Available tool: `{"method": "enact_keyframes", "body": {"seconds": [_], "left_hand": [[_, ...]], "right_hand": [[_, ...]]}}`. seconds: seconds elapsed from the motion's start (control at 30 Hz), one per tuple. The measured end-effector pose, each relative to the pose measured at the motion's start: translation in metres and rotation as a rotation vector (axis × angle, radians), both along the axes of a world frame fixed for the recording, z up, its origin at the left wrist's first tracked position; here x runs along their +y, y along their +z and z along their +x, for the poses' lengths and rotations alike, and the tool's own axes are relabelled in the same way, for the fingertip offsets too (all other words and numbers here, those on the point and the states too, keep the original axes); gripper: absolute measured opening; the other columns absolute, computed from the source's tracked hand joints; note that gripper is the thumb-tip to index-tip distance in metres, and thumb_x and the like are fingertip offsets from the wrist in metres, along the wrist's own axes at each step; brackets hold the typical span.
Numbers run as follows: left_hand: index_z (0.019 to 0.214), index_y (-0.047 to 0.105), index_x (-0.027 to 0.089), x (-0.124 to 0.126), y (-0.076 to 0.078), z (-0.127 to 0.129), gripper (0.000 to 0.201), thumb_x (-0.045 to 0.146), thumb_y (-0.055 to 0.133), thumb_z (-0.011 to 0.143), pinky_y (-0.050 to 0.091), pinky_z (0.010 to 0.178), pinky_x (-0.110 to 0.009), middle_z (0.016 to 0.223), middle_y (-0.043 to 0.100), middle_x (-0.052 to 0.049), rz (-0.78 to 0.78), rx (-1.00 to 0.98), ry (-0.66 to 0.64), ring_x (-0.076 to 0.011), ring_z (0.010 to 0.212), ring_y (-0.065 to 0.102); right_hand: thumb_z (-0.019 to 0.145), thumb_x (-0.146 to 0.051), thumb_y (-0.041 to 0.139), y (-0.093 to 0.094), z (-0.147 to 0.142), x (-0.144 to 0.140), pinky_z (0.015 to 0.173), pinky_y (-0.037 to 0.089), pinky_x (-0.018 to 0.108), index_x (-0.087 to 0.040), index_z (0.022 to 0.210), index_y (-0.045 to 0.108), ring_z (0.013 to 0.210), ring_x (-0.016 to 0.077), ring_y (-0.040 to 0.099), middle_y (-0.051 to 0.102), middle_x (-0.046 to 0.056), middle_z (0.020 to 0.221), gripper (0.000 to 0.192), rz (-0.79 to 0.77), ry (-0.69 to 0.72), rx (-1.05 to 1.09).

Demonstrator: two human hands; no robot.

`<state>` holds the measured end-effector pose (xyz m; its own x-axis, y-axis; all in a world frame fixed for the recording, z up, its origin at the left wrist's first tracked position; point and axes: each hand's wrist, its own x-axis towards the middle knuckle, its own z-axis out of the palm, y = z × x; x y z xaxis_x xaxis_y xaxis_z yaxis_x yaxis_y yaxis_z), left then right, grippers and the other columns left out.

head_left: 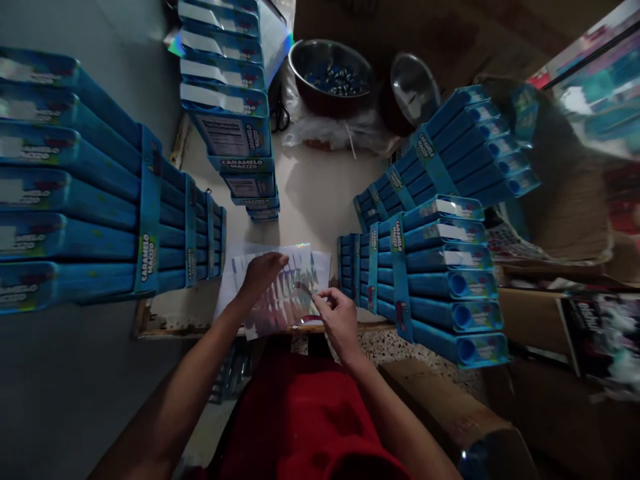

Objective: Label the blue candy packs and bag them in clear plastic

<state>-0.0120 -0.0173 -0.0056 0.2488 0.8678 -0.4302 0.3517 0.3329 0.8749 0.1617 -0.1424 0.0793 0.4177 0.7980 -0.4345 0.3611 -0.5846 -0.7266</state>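
A glossy, see-through sheet (280,300) with rows of strip-like marks, apparently stickers, lies over white paper (324,267) at the table's front edge. Above its upper middle is my left hand (266,273), fingers drawn together; whatever they may hold is hidden. At the sheet's right side my right hand (341,319) is closed in a pinch on its edge or on a thin strip of it. A small red curved object (313,319) lies just left of the right hand. Blue candy boxes marked "Caramelo Macizo" stand in banded stacks at the left (100,200) and right (425,273).
Another blue box stack (237,127) rises at the back, with scissors (281,119) beside it. A metal bowl of wrapped candies (330,97) and a second bowl (413,93) stand behind plastic bags (345,130). Cardboard boxes (450,407) sit at the lower right.
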Motion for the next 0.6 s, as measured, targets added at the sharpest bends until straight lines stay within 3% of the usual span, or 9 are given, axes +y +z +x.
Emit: {"method": "enact_keyframes", "body": {"seconds": [0.1, 0.2, 0.37, 0.5, 0.6], "left_hand": [[0.108, 0.075, 0.012, -0.036, 0.029, -0.003, 0.066, 0.071, 0.057, 0.085, 0.058, 0.088, -0.043, 0.104, 0.078, -0.016, -0.267, -0.28, -0.041, -0.0282, 0.095, 0.074], [0.099, 0.075, 0.014, -0.064, 0.059, 0.002, 0.054, 0.061, 0.076, 0.073, 0.059, 0.08, -0.037, 0.093, 0.078, -0.011, -0.4, -0.374, -0.039, -0.0236, 0.085, 0.073], [0.07, 0.07, 0.018, -0.087, 0.106, 0.009, 0.028, 0.044, 0.08, 0.071, 0.049, 0.061, -0.024, 0.065, 0.068, -0.001, -0.246, -0.24, 0.051, -0.0148, 0.063, 0.061], [0.067, 0.071, 0.02, -0.098, 0.145, 0.014, 0.026, 0.043, 0.081, 0.07, 0.047, 0.057, -0.024, 0.062, 0.066, -0.001, -0.229, -0.203, 0.02, -0.0158, 0.06, 0.059], [0.068, 0.071, 0.02, -0.108, 0.178, 0.028, 0.031, 0.05, 0.083, 0.07, 0.048, 0.056, -0.024, 0.062, 0.065, -0.001, -0.236, -0.288, 0.032, -0.0157, 0.059, 0.059]], "right_hand": [[0.084, -0.043, 0.071, 0.023, 0.005, -0.01, 0.059, 0.038, 0.023, -0.019, 0.082, 0.074, 0.059, 0.0123, 0.049, 0.056, -0.005, 0.063, 0.025, 0.019, -0.038, 0.144], [0.082, -0.048, 0.072, 0.04, 0.01, -0.02, 0.055, 0.04, 0.023, -0.018, 0.083, 0.074, 0.057, 0.0126, 0.048, 0.056, -0.004, 0.062, 0.03, 0.025, -0.05, 0.225], [0.081, -0.045, 0.074, 0.069, 0.016, -0.041, 0.048, 0.034, 0.022, -0.018, 0.078, 0.074, 0.05, 0.0112, 0.044, 0.054, -0.005, 0.055, 0.027, 0.019, -0.039, 0.236], [0.084, -0.044, 0.072, 0.105, 0.022, -0.061, 0.048, 0.038, 0.024, -0.02, 0.076, 0.076, 0.049, 0.0135, 0.052, 0.063, -0.002, 0.056, 0.025, 0.067, -0.039, 0.165], [0.089, -0.043, 0.07, 0.14, 0.035, -0.076, 0.051, 0.046, 0.026, -0.024, 0.081, 0.079, 0.05, 0.0147, 0.058, 0.07, 0.0, 0.062, 0.023, 0.194, -0.002, 0.067]]}}
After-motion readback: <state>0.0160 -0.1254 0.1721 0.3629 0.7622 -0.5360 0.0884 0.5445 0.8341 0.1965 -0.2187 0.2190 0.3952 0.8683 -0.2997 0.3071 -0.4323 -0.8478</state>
